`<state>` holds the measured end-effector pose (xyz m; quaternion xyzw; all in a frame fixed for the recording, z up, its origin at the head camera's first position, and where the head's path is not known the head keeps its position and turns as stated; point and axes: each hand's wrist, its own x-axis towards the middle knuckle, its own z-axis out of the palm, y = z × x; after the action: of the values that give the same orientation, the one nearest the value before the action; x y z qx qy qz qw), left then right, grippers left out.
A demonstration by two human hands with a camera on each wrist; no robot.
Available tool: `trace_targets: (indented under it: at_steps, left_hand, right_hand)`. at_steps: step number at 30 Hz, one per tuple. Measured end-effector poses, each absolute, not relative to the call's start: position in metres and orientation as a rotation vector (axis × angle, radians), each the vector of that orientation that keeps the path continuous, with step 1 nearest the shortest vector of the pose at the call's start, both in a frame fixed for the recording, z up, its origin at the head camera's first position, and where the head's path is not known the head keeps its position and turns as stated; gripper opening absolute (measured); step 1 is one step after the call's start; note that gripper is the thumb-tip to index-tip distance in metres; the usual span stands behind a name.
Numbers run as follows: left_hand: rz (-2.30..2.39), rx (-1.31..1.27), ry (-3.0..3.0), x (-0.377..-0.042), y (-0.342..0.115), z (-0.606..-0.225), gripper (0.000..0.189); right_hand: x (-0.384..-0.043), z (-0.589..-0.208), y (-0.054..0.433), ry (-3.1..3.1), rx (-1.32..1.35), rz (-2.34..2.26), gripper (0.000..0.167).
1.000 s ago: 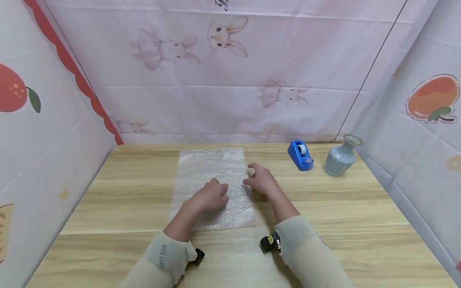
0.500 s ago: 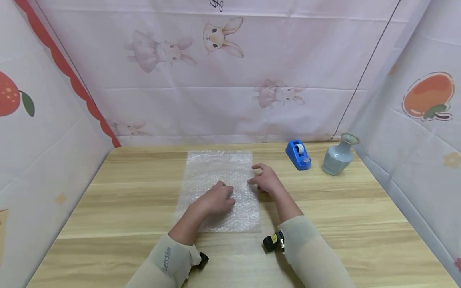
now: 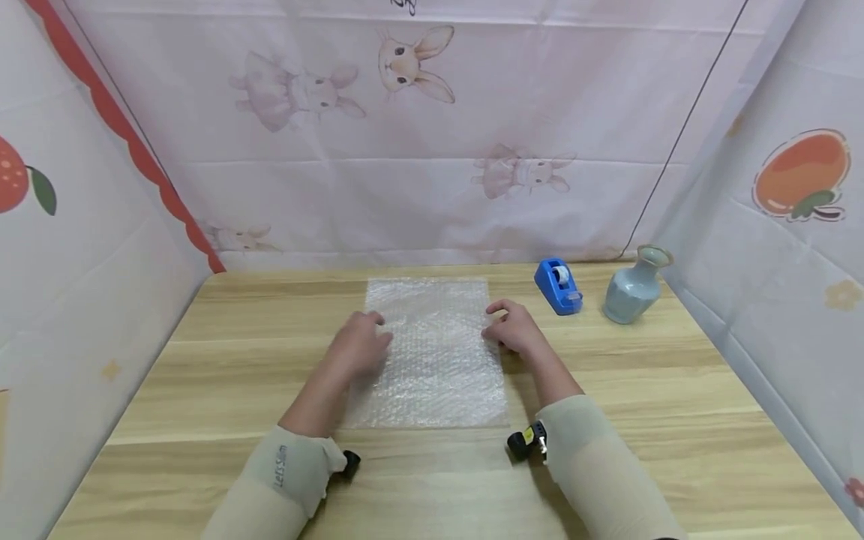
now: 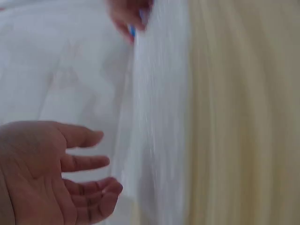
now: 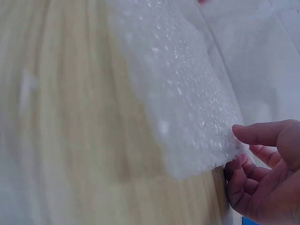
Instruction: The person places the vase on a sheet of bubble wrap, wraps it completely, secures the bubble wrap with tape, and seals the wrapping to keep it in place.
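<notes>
A sheet of bubble wrap (image 3: 439, 360) lies flat on the wooden table in the head view. My right hand (image 3: 518, 330) is at its right edge; the right wrist view shows the thumb (image 5: 255, 133) over the edge and the other fingers curled beside it, holding the sheet (image 5: 183, 93). Over the sheet's left edge hovers my left hand (image 3: 359, 343), a little blurred. In the left wrist view the left hand (image 4: 51, 178) has loosely bent fingers with nothing between them, beside the blurred bubble wrap (image 4: 161, 103).
Toward the back right stand a blue tape dispenser (image 3: 558, 287) and a pale blue-grey vase (image 3: 634, 289) with a flared neck. Printed fabric walls (image 3: 418, 210) enclose the table (image 3: 243, 360) at the back and on both sides.
The bubble wrap has shifted to the right, and my right hand has moved along with its edge. My left hand has gone from the middle of the sheet to its left edge.
</notes>
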<state>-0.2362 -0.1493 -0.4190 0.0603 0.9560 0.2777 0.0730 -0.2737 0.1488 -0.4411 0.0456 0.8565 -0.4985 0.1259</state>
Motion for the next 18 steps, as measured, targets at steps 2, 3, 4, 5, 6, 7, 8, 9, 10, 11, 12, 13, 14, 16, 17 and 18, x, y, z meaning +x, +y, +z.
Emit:
trace_targets:
  at_steps: [2,3,4,5,6,7,8,9,10,11,12,13,14,16,17,18]
  left_hand:
    - [0.754,0.086,2.891,-0.240,-0.164,-0.419,0.040]
    - [0.709,0.054,2.897,-0.242,-0.170,-0.419,0.037]
    - [0.669,0.026,2.895,-0.243,-0.175,-0.421,0.035]
    - [0.633,0.002,2.893,-0.244,-0.180,-0.422,0.033]
    - [0.601,-0.016,2.884,-0.245,-0.183,-0.423,0.032]
    - [0.583,-0.034,2.872,-0.246,-0.185,-0.425,0.032]
    - [0.575,-0.045,2.857,-0.247,-0.187,-0.426,0.033]
    - [0.576,-0.059,2.843,-0.248,-0.187,-0.427,0.034]
    - [0.576,-0.072,2.827,-0.249,-0.187,-0.427,0.035]
    - [0.577,-0.085,2.812,-0.250,-0.187,-0.427,0.036]
    - [0.578,-0.091,2.799,-0.251,-0.186,-0.427,0.037]
    - [0.580,-0.100,2.791,-0.251,-0.185,-0.426,0.037]
    - [0.582,-0.101,2.784,-0.252,-0.184,-0.426,0.037]
    - [0.589,-0.103,2.778,-0.253,-0.182,-0.425,0.036]
    - [0.597,-0.104,2.775,-0.254,-0.181,-0.425,0.035]
    - [0.605,-0.103,2.773,-0.254,-0.180,-0.425,0.033]
  right_hand:
    - [-0.275,-0.440,0.152,2.499,0.131,-1.450,0.044]
    - [-0.275,-0.440,0.153,2.503,0.133,-1.444,0.043]
    - [-0.275,-0.440,0.154,2.508,0.135,-1.437,0.042]
    - [-0.276,-0.440,0.155,2.512,0.142,-1.431,0.041]
    - [-0.276,-0.440,0.156,2.519,0.146,-1.425,0.040]
    - [-0.277,-0.440,0.157,2.525,0.146,-1.420,0.040]
    - [-0.277,-0.440,0.158,2.532,0.148,-1.418,0.039]
    - [-0.278,-0.441,0.158,2.538,0.148,-1.414,0.038]
    - [-0.278,-0.441,0.159,2.541,0.150,-1.417,0.037]
    - [-0.279,-0.442,0.159,2.542,0.151,-1.420,0.037]
    - [-0.279,-0.442,0.160,2.540,0.152,-1.423,0.036]
    - [-0.279,-0.443,0.160,2.538,0.153,-1.422,0.035]
    - [-0.280,-0.443,0.160,2.536,0.160,-1.426,0.035]
    - [-0.280,-0.442,0.160,2.528,0.169,-1.427,0.033]
    - [-0.280,-0.442,0.161,2.523,0.179,-1.427,0.032]
    - [-0.280,-0.442,0.161,2.522,0.190,-1.424,0.030]
